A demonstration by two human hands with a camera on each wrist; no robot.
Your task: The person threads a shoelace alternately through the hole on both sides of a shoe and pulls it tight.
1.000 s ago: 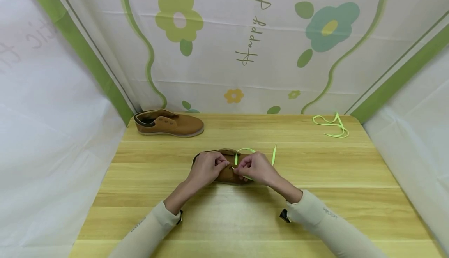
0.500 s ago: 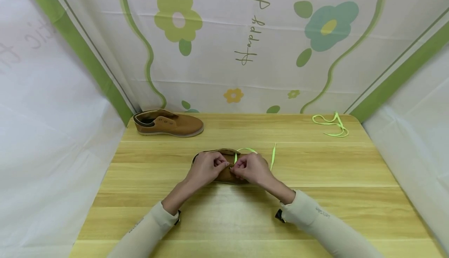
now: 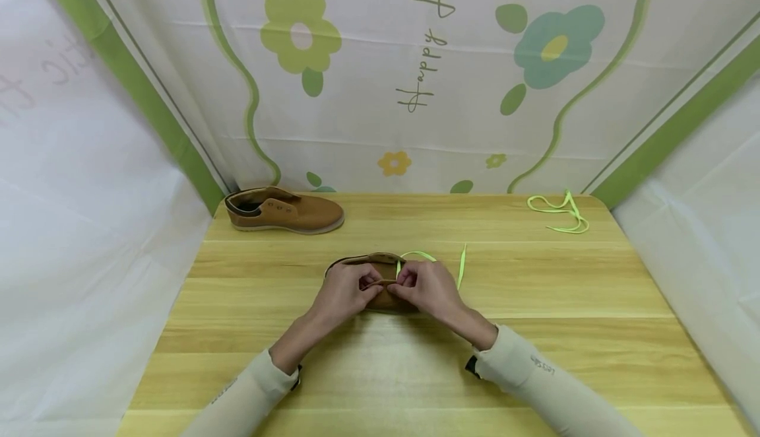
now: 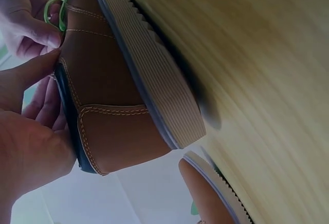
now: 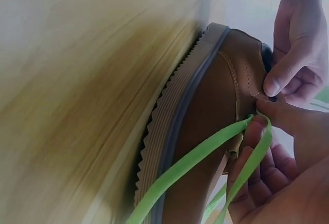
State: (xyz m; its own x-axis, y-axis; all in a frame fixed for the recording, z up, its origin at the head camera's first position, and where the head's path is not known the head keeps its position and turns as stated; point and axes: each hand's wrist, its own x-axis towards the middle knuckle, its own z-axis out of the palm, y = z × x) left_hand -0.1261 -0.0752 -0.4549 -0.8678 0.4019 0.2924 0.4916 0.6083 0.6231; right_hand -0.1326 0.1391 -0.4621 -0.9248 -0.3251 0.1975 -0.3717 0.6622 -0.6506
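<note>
A tan leather shoe (image 3: 388, 302) rests on the table in front of me, its toe to the right. My left hand (image 3: 343, 292) pinches the edge of its near eyelet flap, thumb outside and fingers behind. Right beside it, my right hand (image 3: 432, 288) works at the same flap edge, thumb and forefinger pinching a neon green shoelace (image 5: 203, 154). In the right wrist view its strands meet at those fingertips, one draped over the forefinger. The left wrist view shows the shoe's heel side (image 4: 115, 139) and both thumbs close together. The eyelet under the fingers is hidden.
A second tan shoe (image 3: 291, 212), with bare eyelets, stands at the table's back left. Another neon green lace (image 3: 561, 211) lies loosely looped at the back right. One lace end (image 3: 462, 265) extends beyond my right hand. Printed white fabric walls (image 3: 356, 113) enclose the wooden table (image 3: 380, 371).
My right fingers have shifted from outside the near flap to its edge, some now behind it. The left hand stays at the flap, which now shows as a raised edge.
</note>
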